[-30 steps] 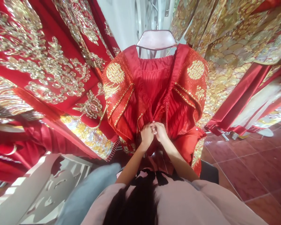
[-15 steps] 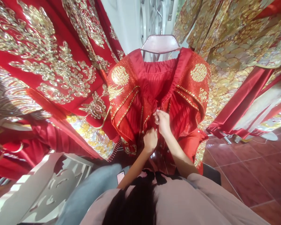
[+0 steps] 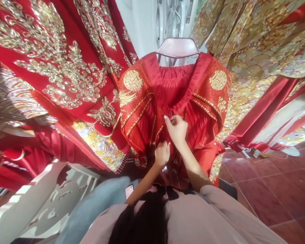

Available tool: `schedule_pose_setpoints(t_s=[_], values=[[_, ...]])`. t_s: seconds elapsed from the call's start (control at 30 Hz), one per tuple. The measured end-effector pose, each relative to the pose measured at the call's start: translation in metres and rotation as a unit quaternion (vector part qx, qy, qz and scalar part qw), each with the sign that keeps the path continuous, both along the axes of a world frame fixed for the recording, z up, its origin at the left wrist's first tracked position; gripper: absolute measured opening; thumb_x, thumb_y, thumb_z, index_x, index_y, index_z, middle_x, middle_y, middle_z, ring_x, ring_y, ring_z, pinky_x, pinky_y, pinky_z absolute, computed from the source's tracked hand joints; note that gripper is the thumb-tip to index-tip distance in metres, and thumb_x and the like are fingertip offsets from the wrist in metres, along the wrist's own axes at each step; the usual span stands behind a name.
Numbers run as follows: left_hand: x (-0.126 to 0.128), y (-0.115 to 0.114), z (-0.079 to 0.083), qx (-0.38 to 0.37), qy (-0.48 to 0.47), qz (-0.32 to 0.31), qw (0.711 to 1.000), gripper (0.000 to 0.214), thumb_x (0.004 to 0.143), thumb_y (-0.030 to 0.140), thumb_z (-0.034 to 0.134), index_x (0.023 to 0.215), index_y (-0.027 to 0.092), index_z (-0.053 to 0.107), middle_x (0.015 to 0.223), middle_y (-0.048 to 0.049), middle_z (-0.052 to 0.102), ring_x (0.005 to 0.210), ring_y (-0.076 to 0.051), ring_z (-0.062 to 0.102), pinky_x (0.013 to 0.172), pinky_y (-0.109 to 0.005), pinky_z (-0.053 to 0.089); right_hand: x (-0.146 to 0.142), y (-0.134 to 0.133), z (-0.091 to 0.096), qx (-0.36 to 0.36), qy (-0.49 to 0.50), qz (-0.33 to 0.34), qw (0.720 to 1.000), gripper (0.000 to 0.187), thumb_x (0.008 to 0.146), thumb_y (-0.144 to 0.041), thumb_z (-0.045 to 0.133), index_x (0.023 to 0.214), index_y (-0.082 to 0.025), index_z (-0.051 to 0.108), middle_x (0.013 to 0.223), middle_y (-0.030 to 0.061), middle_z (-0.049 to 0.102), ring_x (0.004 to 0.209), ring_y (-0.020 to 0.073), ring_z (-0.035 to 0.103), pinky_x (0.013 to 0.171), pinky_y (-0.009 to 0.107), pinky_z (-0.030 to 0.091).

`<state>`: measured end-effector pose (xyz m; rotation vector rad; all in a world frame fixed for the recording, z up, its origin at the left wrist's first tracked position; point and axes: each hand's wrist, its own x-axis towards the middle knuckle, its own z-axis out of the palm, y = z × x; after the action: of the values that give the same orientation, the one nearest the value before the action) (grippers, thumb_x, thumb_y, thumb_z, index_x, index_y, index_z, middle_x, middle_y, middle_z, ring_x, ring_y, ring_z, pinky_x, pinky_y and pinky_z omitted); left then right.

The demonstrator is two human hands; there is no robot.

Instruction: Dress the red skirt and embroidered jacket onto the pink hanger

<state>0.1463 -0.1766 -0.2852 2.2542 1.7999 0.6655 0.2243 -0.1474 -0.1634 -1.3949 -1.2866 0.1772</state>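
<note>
A red jacket (image 3: 132, 101) with gold round emblems and beaded edges hangs in front of me on a pale hanger (image 3: 178, 47). Inside it is a red pleated garment with a gathered band (image 3: 179, 73) at the top. My right hand (image 3: 178, 130) is at the lowest dip of that band, fingers curled in and the thumb pointing up and left; what its fingertips hold is hidden. Lower and to the left, my left hand (image 3: 162, 153) is closed on the jacket's front, by its beaded edge.
Red garments with silver beading (image 3: 76, 71) hang close on the left, gold sequinned ones (image 3: 254, 61) on the right. A phone (image 3: 129, 191) lies by my left forearm. Below left stands a white carved panel (image 3: 53, 203). Red tiles (image 3: 269, 186) cover the floor.
My right hand has turned, its thumb now lifted toward the upper left instead of pinched with the fingers. My left hand stays nearly in place. The view has shifted slightly.
</note>
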Motion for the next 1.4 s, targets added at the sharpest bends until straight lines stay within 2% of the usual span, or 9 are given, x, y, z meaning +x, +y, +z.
schedule_pose_setpoints(t_s=[0.3, 0.43, 0.53, 0.63, 0.73, 0.9, 1.0, 1.23, 1.4], values=[[-0.026, 0.001, 0.005, 0.064, -0.143, -0.003, 0.988, 0.017, 0.09, 0.024, 0.043, 0.09, 0.016, 0.058, 0.084, -0.0085, 0.062, 0.082, -0.021, 0.061, 0.072, -0.031, 0.047, 0.018, -0.053, -0.025, -0.015, -0.078, 0.144, 0.986, 0.038, 0.089, -0.038, 0.047, 0.061, -0.015, 0.057, 0.05, -0.0017, 0.049, 0.045, 0.0059, 0.041, 0.049, 0.017, 0.031], [-0.021, 0.0, 0.031, 0.162, -0.346, -0.035, 0.923, 0.026, 0.091, 0.036, 0.041, 0.098, 0.016, 0.056, 0.094, -0.0097, 0.061, 0.089, -0.021, 0.059, 0.082, -0.035, 0.047, 0.016, -0.064, -0.036, -0.04, -0.041, 0.15, 0.987, 0.034, 0.088, -0.037, 0.049, 0.067, -0.015, 0.063, 0.053, -0.0009, 0.053, 0.045, 0.0062, 0.044, 0.049, 0.017, 0.032], [-0.009, 0.008, 0.059, 0.076, -0.489, -0.14, 0.858, 0.039, 0.095, 0.043, 0.031, 0.103, 0.016, 0.058, 0.105, -0.011, 0.063, 0.098, -0.02, 0.06, 0.087, -0.035, 0.048, 0.014, -0.064, -0.034, -0.045, -0.047, 0.154, 0.986, 0.034, 0.087, -0.035, 0.048, 0.065, -0.015, 0.063, 0.053, -0.0002, 0.054, 0.046, 0.0068, 0.044, 0.05, 0.017, 0.033], [0.003, 0.024, 0.078, -0.04, -0.554, -0.224, 0.801, 0.039, 0.087, 0.045, 0.049, 0.112, 0.017, 0.058, 0.124, -0.0122, 0.058, 0.116, -0.022, 0.054, 0.098, -0.036, 0.043, 0.017, -0.062, -0.032, -0.045, -0.063, 0.149, 0.986, 0.035, 0.086, -0.031, 0.045, 0.059, -0.015, 0.06, 0.05, -0.0002, 0.051, 0.045, 0.007, 0.041, 0.05, 0.018, 0.031], [0.009, 0.038, 0.084, -0.119, -0.567, -0.252, 0.775, 0.053, 0.072, 0.034, 0.068, 0.121, 0.018, 0.053, 0.134, -0.0114, 0.051, 0.126, -0.025, 0.046, 0.107, -0.038, 0.034, 0.022, -0.062, -0.032, -0.063, -0.081, 0.131, 0.986, 0.036, 0.086, -0.03, 0.044, 0.057, -0.016, 0.058, 0.047, -0.0005, 0.048, 0.043, 0.0072, 0.037, 0.048, 0.019, 0.029], [0.015, 0.04, 0.086, -0.156, -0.583, -0.248, 0.758, 0.045, 0.072, 0.027, 0.068, 0.114, 0.017, 0.055, 0.115, -0.0097, 0.062, 0.112, -0.022, 0.056, 0.098, -0.035, 0.042, 0.029, -0.063, -0.028, -0.073, -0.097, 0.138, 0.983, 0.036, 0.088, -0.032, 0.044, 0.061, -0.016, 0.062, 0.053, 0.001, 0.055, 0.047, 0.0091, 0.044, 0.052, 0.02, 0.033], [0.016, 0.031, 0.092, -0.113, -0.589, -0.208, 0.773, 0.028, 0.079, 0.031, 0.061, 0.102, 0.016, 0.056, 0.088, -0.0039, 0.064, 0.08, -0.015, 0.063, 0.075, -0.027, 0.048, 0.034, -0.061, -0.026, -0.062, -0.08, 0.142, 0.985, 0.033, 0.088, -0.031, 0.045, 0.068, -0.016, 0.067, 0.065, 0.0033, 0.063, 0.057, 0.0119, 0.054, 0.06, 0.021, 0.039], [0.003, 0.016, 0.099, 0.058, -0.433, -0.093, 0.895, 0.024, 0.089, 0.029, 0.047, 0.07, 0.016, 0.052, 0.062, 0.0028, 0.052, 0.055, -0.009, 0.045, 0.055, -0.02, 0.035, 0.036, -0.035, -0.016, -0.044, 0.089, 0.139, 0.985, 0.024, 0.078, -0.032, 0.058, 0.089, -0.015, 0.071, 0.082, 0.0068, 0.069, 0.069, 0.0147, 0.061, 0.067, 0.028, 0.048], [-0.006, 0.021, 0.1, 0.024, -0.477, -0.129, 0.869, 0.02, 0.087, 0.028, 0.049, 0.078, 0.014, 0.06, 0.068, 0.0006, 0.058, 0.064, -0.012, 0.052, 0.063, -0.021, 0.04, 0.014, -0.023, -0.001, -0.056, 0.343, 0.219, 0.912, 0.038, 0.063, -0.034, 0.071, 0.095, -0.016, 0.061, 0.071, 0.0007, 0.066, 0.065, 0.0124, 0.061, 0.061, 0.025, 0.049]])
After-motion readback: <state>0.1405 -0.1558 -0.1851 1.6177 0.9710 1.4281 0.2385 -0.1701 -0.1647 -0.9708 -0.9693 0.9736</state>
